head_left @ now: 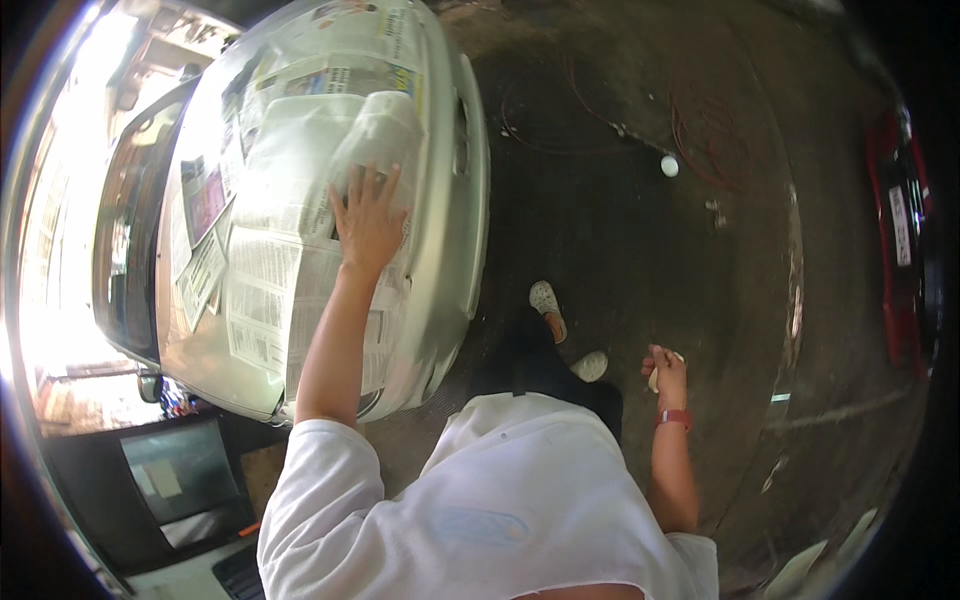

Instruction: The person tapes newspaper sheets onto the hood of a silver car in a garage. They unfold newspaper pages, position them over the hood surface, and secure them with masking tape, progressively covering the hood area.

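My left hand [368,225] lies on the newspaper sheets [265,270] spread over the hood of a pale car [440,270]. Its fingers are stretched out and apart, with the palm down on the paper. One pale sheet [375,130] bulges up just beyond my fingertips. Down at my right side, away from the car, my right hand [668,372] is closed around a small cream-coloured thing [653,379]. Fingers hide most of that thing, so its kind cannot be made out.
The windshield [130,220] is at the left. A red hose or cord [690,140] lies on the dark floor, near a round white object [669,166]. A red car [897,230] stands at the far right. At the lower left is a dark cabinet-like thing with a glassy panel [180,470].
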The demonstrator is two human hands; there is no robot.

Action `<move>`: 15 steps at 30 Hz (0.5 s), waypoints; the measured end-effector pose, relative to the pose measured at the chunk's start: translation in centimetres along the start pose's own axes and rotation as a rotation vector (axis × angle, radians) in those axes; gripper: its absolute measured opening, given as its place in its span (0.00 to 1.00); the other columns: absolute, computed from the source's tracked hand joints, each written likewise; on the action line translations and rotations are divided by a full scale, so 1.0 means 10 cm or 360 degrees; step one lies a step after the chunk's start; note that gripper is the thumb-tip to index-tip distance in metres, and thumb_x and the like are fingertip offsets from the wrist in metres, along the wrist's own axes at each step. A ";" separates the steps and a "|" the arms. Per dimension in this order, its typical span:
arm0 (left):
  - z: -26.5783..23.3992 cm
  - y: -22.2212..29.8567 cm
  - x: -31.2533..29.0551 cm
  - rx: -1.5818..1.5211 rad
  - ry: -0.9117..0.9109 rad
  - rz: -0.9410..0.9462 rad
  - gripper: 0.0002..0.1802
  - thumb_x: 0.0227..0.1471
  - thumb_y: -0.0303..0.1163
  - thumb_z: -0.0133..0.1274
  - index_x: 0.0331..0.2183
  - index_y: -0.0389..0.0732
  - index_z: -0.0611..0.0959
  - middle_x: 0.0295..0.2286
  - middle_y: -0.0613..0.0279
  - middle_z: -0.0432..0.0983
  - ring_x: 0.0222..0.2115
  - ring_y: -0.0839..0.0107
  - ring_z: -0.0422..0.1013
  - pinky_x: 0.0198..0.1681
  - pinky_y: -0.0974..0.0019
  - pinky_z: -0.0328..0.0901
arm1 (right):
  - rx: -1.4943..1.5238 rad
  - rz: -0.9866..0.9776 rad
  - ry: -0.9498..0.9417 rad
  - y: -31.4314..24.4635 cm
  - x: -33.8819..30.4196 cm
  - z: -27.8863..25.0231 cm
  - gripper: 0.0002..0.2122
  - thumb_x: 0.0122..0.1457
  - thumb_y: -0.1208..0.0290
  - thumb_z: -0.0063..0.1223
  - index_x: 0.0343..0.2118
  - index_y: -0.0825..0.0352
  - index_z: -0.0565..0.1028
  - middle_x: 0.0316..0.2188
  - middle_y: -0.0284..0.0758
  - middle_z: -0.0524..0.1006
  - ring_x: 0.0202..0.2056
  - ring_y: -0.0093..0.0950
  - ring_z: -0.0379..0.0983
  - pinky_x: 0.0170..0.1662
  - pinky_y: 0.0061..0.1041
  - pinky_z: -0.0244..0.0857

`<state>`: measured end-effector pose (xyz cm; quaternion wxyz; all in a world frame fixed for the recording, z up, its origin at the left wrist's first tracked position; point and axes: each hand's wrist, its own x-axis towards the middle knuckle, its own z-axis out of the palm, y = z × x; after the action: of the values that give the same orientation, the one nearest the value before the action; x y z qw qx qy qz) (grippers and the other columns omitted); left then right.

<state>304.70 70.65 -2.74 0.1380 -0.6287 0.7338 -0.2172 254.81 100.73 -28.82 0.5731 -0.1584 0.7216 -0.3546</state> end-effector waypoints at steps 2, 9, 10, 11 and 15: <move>-0.03 -0.24 0.19 -0.0083 0.0155 -0.0259 0.39 0.70 0.56 0.54 0.77 0.62 0.66 0.78 0.57 0.54 0.79 0.51 0.46 0.80 0.28 0.33 | 0.0012 -0.0027 -0.0031 -0.23 0.13 0.13 0.18 0.77 0.58 0.57 0.53 0.71 0.84 0.36 0.39 0.86 0.35 0.28 0.85 0.42 0.30 0.78; 0.23 -1.35 0.32 -0.0277 -0.0224 -0.0826 0.43 0.72 0.71 0.38 0.79 0.68 0.58 0.80 0.62 0.46 0.80 0.55 0.42 0.82 0.37 0.30 | -0.0131 0.0000 -0.0107 -0.98 0.70 0.72 0.17 0.77 0.61 0.57 0.55 0.71 0.84 0.35 0.37 0.85 0.32 0.25 0.82 0.39 0.27 0.78; 0.28 -1.49 0.33 -0.0286 -0.0224 -0.0865 0.43 0.72 0.72 0.37 0.79 0.69 0.58 0.80 0.63 0.46 0.80 0.56 0.42 0.82 0.39 0.30 | -0.0149 -0.0023 -0.0144 -1.12 0.78 0.82 0.17 0.78 0.61 0.57 0.55 0.71 0.84 0.36 0.37 0.85 0.32 0.25 0.82 0.39 0.27 0.78; 0.33 -1.62 0.40 -0.0248 -0.0246 -0.0924 0.43 0.72 0.72 0.36 0.79 0.69 0.57 0.81 0.64 0.45 0.80 0.57 0.43 0.83 0.41 0.30 | -0.0199 -0.0008 -0.0153 -1.26 0.86 0.94 0.17 0.78 0.61 0.56 0.54 0.71 0.84 0.37 0.37 0.85 0.33 0.24 0.81 0.40 0.27 0.78; 0.51 -2.07 0.61 -0.0247 -0.0198 -0.0996 0.41 0.74 0.71 0.28 0.80 0.68 0.56 0.80 0.68 0.48 0.80 0.56 0.42 0.82 0.40 0.29 | -0.0579 -0.0206 -0.0363 -2.10 1.13 1.63 0.20 0.76 0.68 0.56 0.69 0.63 0.72 0.36 0.34 0.81 0.31 0.20 0.75 0.34 0.26 0.72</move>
<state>323.98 61.53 3.49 0.0608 -0.8443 0.5096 -0.1538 263.08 73.54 -23.84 0.5890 -0.3443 0.6926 -0.2344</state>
